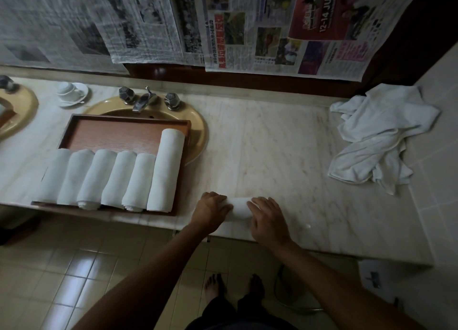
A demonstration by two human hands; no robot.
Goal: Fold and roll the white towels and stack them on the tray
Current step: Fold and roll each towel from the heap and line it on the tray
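Terrycloth, soft and white, is wound into a short cylinder, the rolled towel (240, 208), lying crosswise at the near edge of the pale veined marble worktop (272, 141). The left hand (212, 205) lies over its left end and the right hand (266, 217) over its right end; both grips are released, the fingers fairly straight and pressing down on the cloth.

Just to the left, a rectangular wooden tray (119, 131) with a raised rim sits partly over a tan oval sink (198, 136). Six finished rolls (111, 178) lie side by side in it, the rightmost one longer than the rest. Behind the tray stand a metal tap (143, 101) with faceted knobs and a white cup on a saucer (70, 93). Far right, well apart from the hands, a crumpled heap of unfolded towels (376, 136) rests against the tiled wall. Newspaper sheets (247, 27) hang over the back wall.
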